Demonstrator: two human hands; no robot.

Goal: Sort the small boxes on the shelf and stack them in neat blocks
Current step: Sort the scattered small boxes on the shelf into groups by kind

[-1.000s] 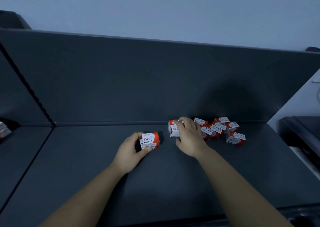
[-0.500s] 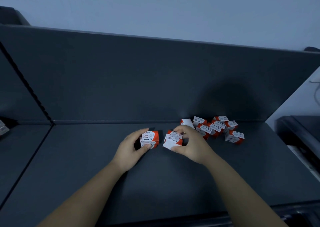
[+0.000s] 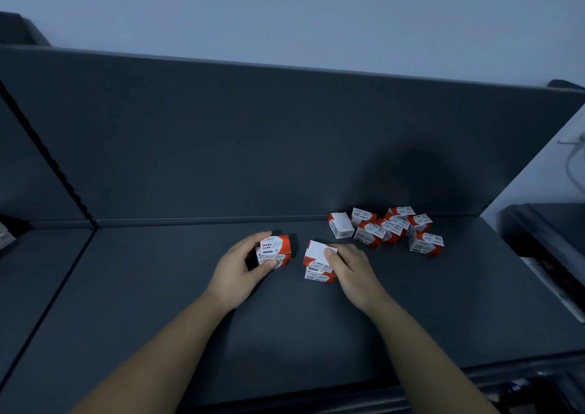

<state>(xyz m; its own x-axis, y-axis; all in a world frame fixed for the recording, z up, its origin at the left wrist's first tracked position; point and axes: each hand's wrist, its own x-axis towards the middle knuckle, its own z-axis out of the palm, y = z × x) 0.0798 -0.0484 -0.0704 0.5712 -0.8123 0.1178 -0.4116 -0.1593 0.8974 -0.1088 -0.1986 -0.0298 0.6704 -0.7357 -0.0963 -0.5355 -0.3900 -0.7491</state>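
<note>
Small red-and-white paper clip boxes lie on a dark grey shelf. My left hand grips a two-high stack of boxes at centre left, thumb in front and fingers behind. My right hand holds another pair of boxes, one on top of the other, the upper one tilted; my fingers are curled over its right end. A loose heap of several boxes lies behind and to the right, against the shelf's back panel. One of them shows a white face.
The shelf's back panel rises just behind the heap. A divider line marks off another bay at the left, with a pale object at its edge. Dark equipment stands beyond the shelf's right end.
My right hand took a box from the heap, carried it left and toward me, and now holds it on top of a second box. My left hand has stayed on its stack.
</note>
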